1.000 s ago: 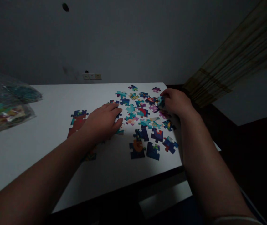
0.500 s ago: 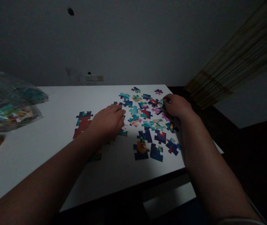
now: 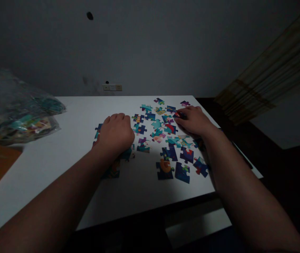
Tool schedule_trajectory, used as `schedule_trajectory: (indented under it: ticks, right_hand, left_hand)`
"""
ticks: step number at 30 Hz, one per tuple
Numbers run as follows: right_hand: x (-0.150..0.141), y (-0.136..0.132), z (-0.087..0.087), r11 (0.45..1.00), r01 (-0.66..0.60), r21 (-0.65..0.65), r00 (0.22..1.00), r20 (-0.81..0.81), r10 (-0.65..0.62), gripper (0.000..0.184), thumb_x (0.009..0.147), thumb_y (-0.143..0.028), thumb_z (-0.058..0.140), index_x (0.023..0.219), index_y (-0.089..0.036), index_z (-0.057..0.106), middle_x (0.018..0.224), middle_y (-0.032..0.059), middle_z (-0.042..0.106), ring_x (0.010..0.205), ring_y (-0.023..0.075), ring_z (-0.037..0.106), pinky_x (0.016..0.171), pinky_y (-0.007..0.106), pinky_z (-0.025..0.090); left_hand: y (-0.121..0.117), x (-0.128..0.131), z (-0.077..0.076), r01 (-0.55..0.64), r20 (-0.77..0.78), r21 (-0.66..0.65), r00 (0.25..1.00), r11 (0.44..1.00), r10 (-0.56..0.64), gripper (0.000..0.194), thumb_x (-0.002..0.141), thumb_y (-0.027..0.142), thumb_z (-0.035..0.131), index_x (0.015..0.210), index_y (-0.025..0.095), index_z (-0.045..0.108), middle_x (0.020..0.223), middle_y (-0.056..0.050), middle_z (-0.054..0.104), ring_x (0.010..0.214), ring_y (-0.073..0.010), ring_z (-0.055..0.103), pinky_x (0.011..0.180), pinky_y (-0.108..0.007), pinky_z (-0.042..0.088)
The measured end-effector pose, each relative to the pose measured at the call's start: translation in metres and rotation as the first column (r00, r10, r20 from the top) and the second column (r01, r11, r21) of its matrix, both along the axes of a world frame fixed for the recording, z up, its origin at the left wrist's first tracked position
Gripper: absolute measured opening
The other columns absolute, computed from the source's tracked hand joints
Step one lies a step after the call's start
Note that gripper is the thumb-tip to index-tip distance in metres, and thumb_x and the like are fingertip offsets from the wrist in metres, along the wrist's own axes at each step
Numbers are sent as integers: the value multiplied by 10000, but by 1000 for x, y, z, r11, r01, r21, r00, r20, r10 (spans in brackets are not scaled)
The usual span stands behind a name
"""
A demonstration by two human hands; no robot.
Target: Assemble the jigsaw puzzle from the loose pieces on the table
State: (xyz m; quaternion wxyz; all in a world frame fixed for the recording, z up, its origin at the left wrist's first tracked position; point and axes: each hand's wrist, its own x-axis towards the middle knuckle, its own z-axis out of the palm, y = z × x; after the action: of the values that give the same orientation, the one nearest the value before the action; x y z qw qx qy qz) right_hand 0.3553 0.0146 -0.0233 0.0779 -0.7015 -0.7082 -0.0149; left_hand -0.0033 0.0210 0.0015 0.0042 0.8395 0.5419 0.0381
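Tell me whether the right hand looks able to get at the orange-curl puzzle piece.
Probably yes: the orange-curl puzzle piece lies nearer the camera than the right hand, nothing seems to cover it, and only flat pieces lie between them.

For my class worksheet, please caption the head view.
Left hand and right hand among scattered puzzle pieces on a white table.

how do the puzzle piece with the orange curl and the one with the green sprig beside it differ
The orange piece bears a large curled shape; the sprig piece, a small green one. The orange piece lies nearly square to the view, while the sprig piece is turned slightly. Both have dark blue backgrounds and lie on the white table.
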Motion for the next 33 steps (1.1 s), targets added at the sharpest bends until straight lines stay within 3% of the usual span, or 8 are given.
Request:
schedule_trajectory:
  ticks: [5, 8, 11, 14, 16, 21, 28, 33]
  right_hand:
    - [-7, 3, -2, 997, 40, 58, 994, -100, -34, 422, 1029, -408, 753, 1361, -180, 880, 1425, 248, 835, 1393, 484, 711, 1267, 643, 541]
    - [-14, -1, 7, 989, 50, 139, 956, -293, -7, 295, 947, -366, 834, 1204, -225, 869, 1198, 174, 873, 1139, 403, 790, 1081, 567, 630]
    - [-27, -9, 16, 988, 106, 110, 793, -609, -17, 296, 988, -526, 845, 1088, -249, 878, 939, 102, 836, 792, 286, 740, 742, 435, 598]
    - [-41, -14, 20, 993, 96, 63, 601, -799, -8, 346, 953, -590, 861, 986, -248, 899, 824, 73, 793, 649, 210, 621, 585, 356, 470]
    - [-47, -14, 22, 997, 34, 76, 559, -828, 44, 305, 888, -555, 892, 903, -250, 904, 819, 63, 795, 661, 192, 600, 587, 342, 451]
    - [-50, -14, 29, 989, -108, 99, 549, -824, 143, 245, 851, -510, 904, 853, -266, 924, 835, 57, 822, 759, 219, 673, 703, 371, 543]
    - [-51, -16, 30, 991, -95, 97, 557, -820, 133, 245, 861, -504, 921, 853, -259, 931, 859, 65, 858, 800, 238, 713, 773, 392, 598]
    - [-53, -17, 31, 996, -64, 63, 589, -803, 89, 195, 940, -425, 889, 835, -263, 915, 874, 68, 854, 823, 245, 746, 794, 398, 604]
  left_hand:
    - [-2, 1, -4, 0, 40, -37, 999, 999, 1, 509, 1147, 193, 468, 1538, 91, 779, 1586, -301, 742, 1497, -476, 696, 1317, -641, 563]
    - [-2, 2, -4, -2, 36, -44, 999, 999, 3, 516, 1163, 212, 456, 1553, 74, 763, 1589, -303, 730, 1506, -479, 687, 1289, -629, 585]
    - [-1, 1, -3, 7, 37, -49, 999, 999, -5, 526, 1160, 209, 451, 1563, 58, 752, 1605, -319, 714, 1498, -490, 682, 1245, -635, 610]
    - [-2, 2, 0, 5, 39, -59, 999, 998, -2, 517, 1155, 210, 456, 1547, 77, 765, 1573, -315, 727, 1466, -491, 692, 1215, -643, 623]
    - [-3, 3, 2, 2, 26, -64, 1000, 998, 0, 521, 1158, 216, 447, 1549, 74, 760, 1567, -312, 730, 1462, -494, 693, 1206, -650, 632]
    - [-3, 3, 3, -5, 5, -67, 1000, 998, 5, 555, 1157, 210, 423, 1595, 69, 732, 1642, -308, 700, 1512, -491, 677, 1229, -642, 629]
    - [-2, 3, 0, -16, 31, -58, 999, 998, 18, 552, 1151, 232, 443, 1586, 95, 754, 1630, -307, 711, 1496, -507, 679, 1221, -697, 636]
    - [-1, 2, -2, -13, 38, -49, 999, 999, 15, 556, 1138, 251, 443, 1577, 123, 759, 1620, -295, 711, 1491, -503, 673, 1218, -677, 631]
